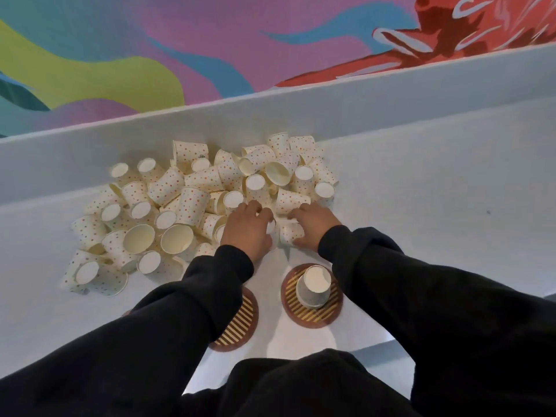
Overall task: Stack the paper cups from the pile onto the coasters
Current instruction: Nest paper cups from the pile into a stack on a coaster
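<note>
A pile of white paper cups with orange dots (192, 200) lies on the white table (421, 212) in front of me. My left hand (246, 230) is closed around a cup (270, 225) at the pile's near edge. Beside it, my right hand (313, 225) grips another dotted cup (290, 234) lying on its side. Closer to me lie two round brown coasters with gold stripes. The right coaster (313, 311) carries an upside-down cup (314, 285). My left sleeve covers most of the left coaster (237, 323).
A low white wall (331, 109) runs along the table's far side, with a colourful mural (210, 40) behind it. The table's near edge drops off at the lower right (391, 341). Black sleeves fill the foreground.
</note>
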